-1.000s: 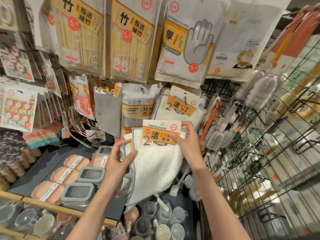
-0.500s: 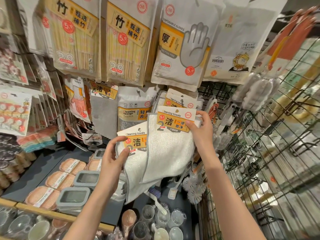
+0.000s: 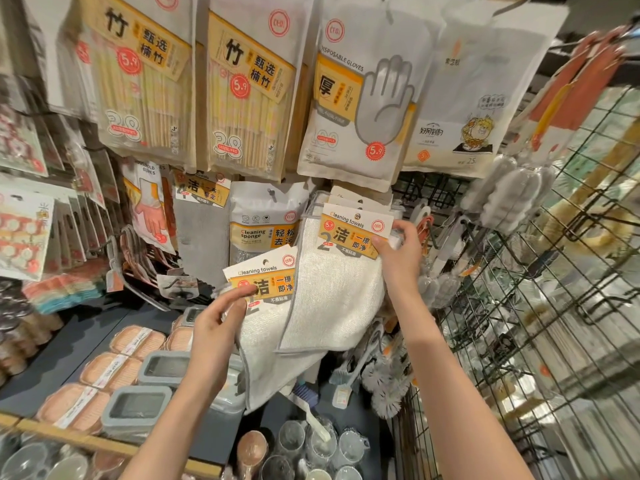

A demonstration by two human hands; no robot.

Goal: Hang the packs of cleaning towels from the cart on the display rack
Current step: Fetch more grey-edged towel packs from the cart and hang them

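Display rack (image 3: 429, 188): crowded with hanging packs; more cleaning-towel cards sit behind the one going up, right of the sponge pack (image 3: 263, 220).
Upper towel pack (image 3: 332, 292): at the peg, its card pinched by the right hand (image 3: 398, 258).
Lower towel pack (image 3: 263, 327): held beneath, left hand (image 3: 214, 327) gripping its card's lower left corner.
Handling: likely light, limp cloth; the stiff card header looks the surest hold.

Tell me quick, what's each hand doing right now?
Left hand: pinching the lower cleaning towels pack by its card.
Right hand: gripping the upper cleaning towels pack at its card.
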